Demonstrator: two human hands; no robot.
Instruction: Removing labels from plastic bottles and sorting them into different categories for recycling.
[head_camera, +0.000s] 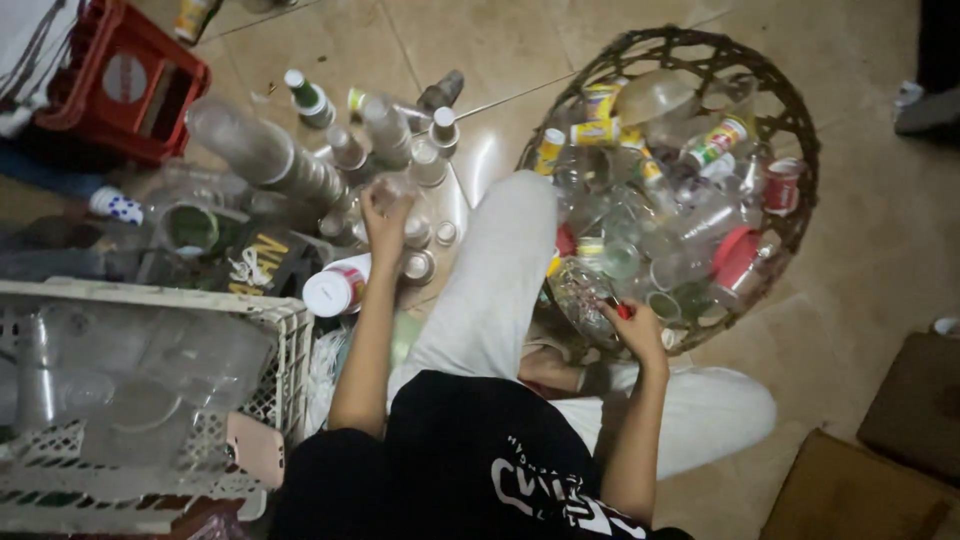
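Note:
I sit on the tiled floor with one leg stretched out. My left hand (385, 215) is raised among clear plastic cups (420, 160) and bottles on the floor, its fingers closed on a small clear cup. My right hand (632, 325) reaches to the near rim of a round woven basket (790, 110) and grips a small red-handled tool against a clear plastic bottle (585, 290). The basket is heaped with clear bottles, cups and red lids.
A white plastic crate (150, 395) with clear containers stands at the lower left, a pink phone (255, 448) on its edge. A red stool (125, 80) is at the upper left. A long stack of cups (265, 155) and a white-capped bottle (335, 287) lie nearby. Cardboard (850, 490) lies lower right.

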